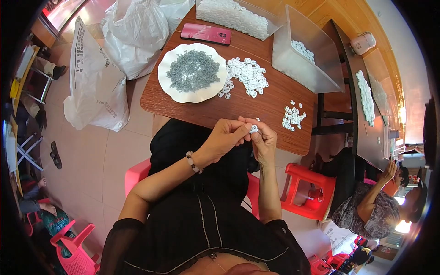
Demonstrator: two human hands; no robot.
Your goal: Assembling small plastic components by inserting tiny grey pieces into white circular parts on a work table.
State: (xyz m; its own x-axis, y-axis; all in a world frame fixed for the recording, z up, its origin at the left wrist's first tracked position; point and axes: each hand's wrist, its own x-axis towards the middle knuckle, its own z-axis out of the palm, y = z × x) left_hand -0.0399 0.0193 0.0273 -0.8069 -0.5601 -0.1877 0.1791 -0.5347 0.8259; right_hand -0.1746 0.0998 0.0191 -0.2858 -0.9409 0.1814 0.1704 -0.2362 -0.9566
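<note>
Just off the near edge of the brown table [183,110], my left hand [223,138] and my right hand [264,141] meet. Both pinch one small white plastic piece [253,129] between thumbs and fingers; part of it is hidden. Beyond them a scalloped white plate [166,87] holds a heap of small grey pins [192,68]. Right of the plate lies a loose pile of flat white plastic pieces [247,77]. A smaller group of white pieces [292,118] is spread near the table's right edge.
A pink phone [206,34] lies behind the plate. Two clear bins [305,68] stand at the table's back and right. White sacks [98,87] sit on the floor at left. A red stool [311,192] and a seated person [369,208] are at the right.
</note>
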